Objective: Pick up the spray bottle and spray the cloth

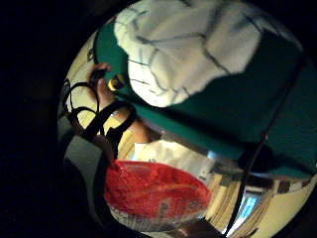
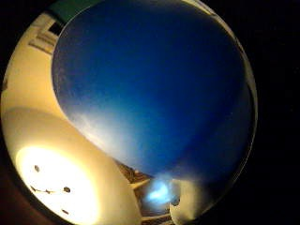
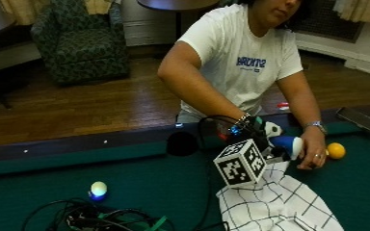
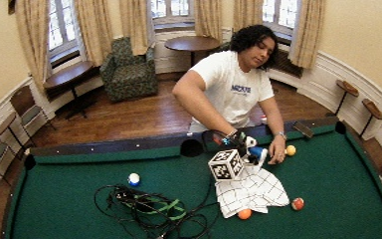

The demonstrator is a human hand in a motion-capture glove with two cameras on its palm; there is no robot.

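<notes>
The spray bottle (image 3: 287, 144), blue with a white top, is gripped in my gloved right hand (image 3: 254, 129) and tilted sideways just above the table. Its blue body (image 2: 154, 93) fills the thumb side palm view. The white cloth (image 3: 276, 202) with thin dark grid lines lies crumpled on the green felt (image 3: 140, 178), directly below and in front of the hand. It also shows in the little finger side palm view as cloth (image 1: 183, 44) on felt (image 1: 257, 109). In the wide view the bottle (image 4: 258, 151) hangs over the cloth's (image 4: 252, 191) far edge.
The person's bare left hand (image 3: 313, 154) rests on the felt beside a yellow ball (image 3: 336, 150). A white-and-blue ball (image 3: 98, 189) and tangled cables (image 3: 95, 219) lie to the left. An orange ball (image 4: 244, 214) and red ball (image 4: 297, 203) sit near the cloth. A pocket (image 3: 182, 143) opens in the rail.
</notes>
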